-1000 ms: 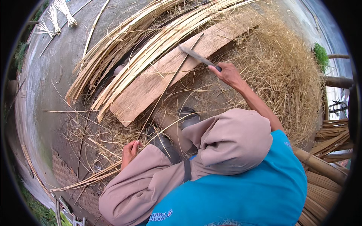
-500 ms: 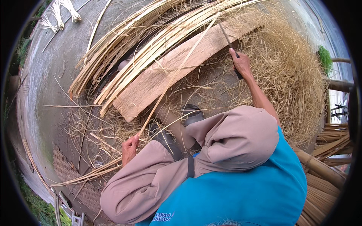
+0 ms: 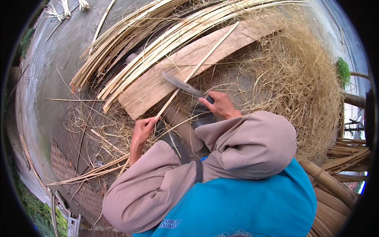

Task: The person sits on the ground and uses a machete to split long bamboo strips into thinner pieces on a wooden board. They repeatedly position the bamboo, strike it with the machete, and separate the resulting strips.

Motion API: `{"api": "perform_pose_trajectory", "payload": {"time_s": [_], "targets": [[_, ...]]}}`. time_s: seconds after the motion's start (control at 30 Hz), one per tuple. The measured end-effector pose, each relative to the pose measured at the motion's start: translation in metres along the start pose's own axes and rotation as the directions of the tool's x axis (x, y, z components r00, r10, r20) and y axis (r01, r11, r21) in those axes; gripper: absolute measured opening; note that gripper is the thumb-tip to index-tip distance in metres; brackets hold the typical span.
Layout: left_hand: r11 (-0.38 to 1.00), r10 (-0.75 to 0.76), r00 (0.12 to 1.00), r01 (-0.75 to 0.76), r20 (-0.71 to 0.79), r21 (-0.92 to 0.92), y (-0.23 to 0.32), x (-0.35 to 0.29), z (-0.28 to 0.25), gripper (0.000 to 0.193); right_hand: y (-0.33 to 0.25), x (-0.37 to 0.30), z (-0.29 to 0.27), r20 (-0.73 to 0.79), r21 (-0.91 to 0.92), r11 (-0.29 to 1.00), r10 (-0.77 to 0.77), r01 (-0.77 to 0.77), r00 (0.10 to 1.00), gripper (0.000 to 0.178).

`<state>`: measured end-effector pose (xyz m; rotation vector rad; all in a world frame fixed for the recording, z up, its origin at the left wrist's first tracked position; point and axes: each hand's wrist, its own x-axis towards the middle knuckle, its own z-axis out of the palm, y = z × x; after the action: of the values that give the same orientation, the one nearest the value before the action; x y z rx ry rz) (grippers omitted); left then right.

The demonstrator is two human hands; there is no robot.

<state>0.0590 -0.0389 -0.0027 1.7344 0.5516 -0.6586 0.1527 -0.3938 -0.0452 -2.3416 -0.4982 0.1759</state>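
A long pale bamboo strip (image 3: 205, 59) slants up and away across a wooden plank (image 3: 158, 85). My left hand (image 3: 144, 128) pinches its near end, just above my left knee. In my right hand (image 3: 219, 105) is a knife (image 3: 182, 84) with a dark handle, gripped in closed fingers. Its broad blade points to the left and lies over the strip, above the plank's near edge. Whether the blade touches the strip I cannot tell. Thin curled shavings lie below the plank, around my dark shoes (image 3: 202, 117).
Bundles of split bamboo strips (image 3: 130, 43) lie beyond the plank. A large heap of fine shavings (image 3: 292, 83) spreads at the right. A woven mat (image 3: 75, 173) is on the ground at the lower left, and bamboo poles (image 3: 329, 181) stand at the lower right.
My right hand has brought the knife from the plank's far right end back toward me, its blade now pointing left. My left hand has risen slightly with the strip, whose far end reaches less far.
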Motion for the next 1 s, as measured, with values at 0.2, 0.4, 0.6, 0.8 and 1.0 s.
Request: {"api": "perform_pose_trajectory", "payload": {"time_s": [0.2,0.4,0.6,0.8,1.0], "targets": [[0.91,-0.281,0.907,0.356,0.314,-0.214,-0.007,0.005,-0.013,0.037,0.009,0.001,-0.022,0.133,-0.231,0.969,-0.056,0.085,0.99,0.047],[0.932,-0.244,0.925,0.307,0.293,-0.192,0.005,0.006,-0.014,0.037,0.139,0.057,-0.12,-0.29,-0.023,0.874,0.458,-0.485,0.84,0.065],[0.955,-0.227,0.952,0.259,0.205,-0.144,-0.007,-0.007,-0.015,0.036,0.103,0.069,-0.096,-0.227,-0.009,0.961,0.266,-0.275,0.937,0.062],[0.955,-0.223,0.94,0.264,0.258,-0.134,0.014,-0.005,-0.02,0.035,0.151,0.049,-0.126,-0.275,-0.139,0.924,0.309,-0.356,0.91,0.06],[0.959,-0.251,0.936,0.275,0.246,-0.068,0.007,-0.005,-0.016,0.036,0.156,0.062,-0.153,-0.264,-0.207,0.911,0.299,-0.357,0.917,0.063]]}}
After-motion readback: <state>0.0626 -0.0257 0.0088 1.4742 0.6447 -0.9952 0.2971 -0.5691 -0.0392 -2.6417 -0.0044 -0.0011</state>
